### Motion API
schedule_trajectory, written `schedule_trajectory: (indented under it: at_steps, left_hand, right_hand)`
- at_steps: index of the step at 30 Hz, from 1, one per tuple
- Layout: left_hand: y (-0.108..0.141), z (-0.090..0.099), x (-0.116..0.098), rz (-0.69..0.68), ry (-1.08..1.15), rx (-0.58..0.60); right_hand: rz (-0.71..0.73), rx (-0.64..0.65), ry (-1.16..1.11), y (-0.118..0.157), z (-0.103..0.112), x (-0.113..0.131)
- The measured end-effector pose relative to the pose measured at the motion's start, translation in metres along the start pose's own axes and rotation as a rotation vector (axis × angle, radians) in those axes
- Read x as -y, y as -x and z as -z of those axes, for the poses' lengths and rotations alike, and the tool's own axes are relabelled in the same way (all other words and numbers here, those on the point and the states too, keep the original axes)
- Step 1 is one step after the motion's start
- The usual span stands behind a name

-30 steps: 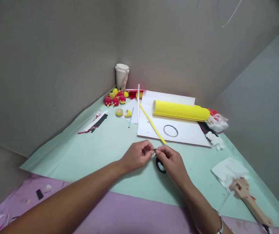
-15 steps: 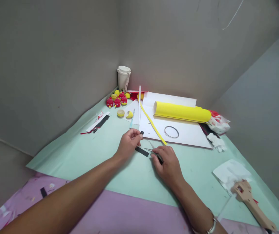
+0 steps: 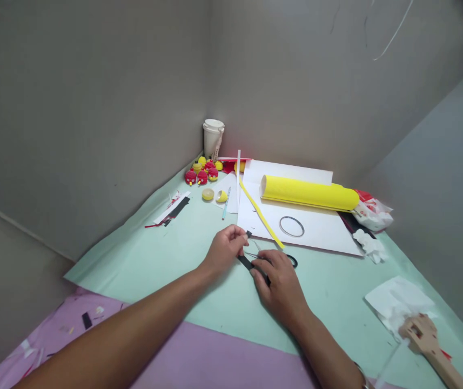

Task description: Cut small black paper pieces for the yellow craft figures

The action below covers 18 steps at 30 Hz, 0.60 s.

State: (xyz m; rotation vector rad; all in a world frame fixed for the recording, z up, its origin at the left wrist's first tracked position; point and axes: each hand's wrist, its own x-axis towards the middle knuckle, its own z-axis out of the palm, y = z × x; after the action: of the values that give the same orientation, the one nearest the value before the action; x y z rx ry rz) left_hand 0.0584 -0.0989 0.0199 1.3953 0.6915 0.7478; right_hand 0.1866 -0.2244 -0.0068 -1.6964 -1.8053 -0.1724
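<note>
My left hand (image 3: 226, 247) pinches a small black piece (image 3: 249, 234) between thumb and fingers, over the green table sheet. Below those fingers a black strip (image 3: 245, 262) slants down to the right and reaches the fingertips of my right hand (image 3: 275, 278). My right hand is curled round black-handled scissors (image 3: 295, 260); one handle loop shows behind its knuckles, and the thin blades point left toward my left hand. How the fingers sit in the handles is hidden.
Behind the hands lie a yellow roll (image 3: 308, 193), white board (image 3: 320, 237), dark ring (image 3: 292, 226) and yellow strip (image 3: 261, 216). Small red and yellow figures (image 3: 202, 176) stand near a white cup (image 3: 213, 138). Black and white scraps (image 3: 176, 210) lie left; a tan glue gun (image 3: 421, 332) lies right.
The view has shifted, so everything sits slightly lower and further right. My right hand has come nearer the black strip and now touches its end; a scissor loop has come into sight.
</note>
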Motion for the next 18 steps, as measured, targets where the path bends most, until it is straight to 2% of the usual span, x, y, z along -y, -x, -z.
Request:
schedule_trajectory:
  at_steps: [6, 9, 13, 18]
  left_hand:
    - [-0.001, 0.008, -0.005, -0.011, -0.476, 0.095]
    - [-0.003, 0.015, -0.010, 0.020, -0.644, 0.147]
    - [-0.007, 0.023, -0.013, 0.017, -0.699, 0.128]
    - [-0.009, 0.028, -0.010, 0.050, -0.681, 0.160]
  right_hand:
    - [0.030, -0.014, -0.013, 0.002, -0.002, 0.000]
    - [0.038, -0.029, -0.020, 0.003, -0.004, -0.001]
    - [0.046, -0.047, -0.023, 0.002, -0.004, 0.000]
    - [0.031, -0.047, -0.037, 0.002, -0.004, 0.000]
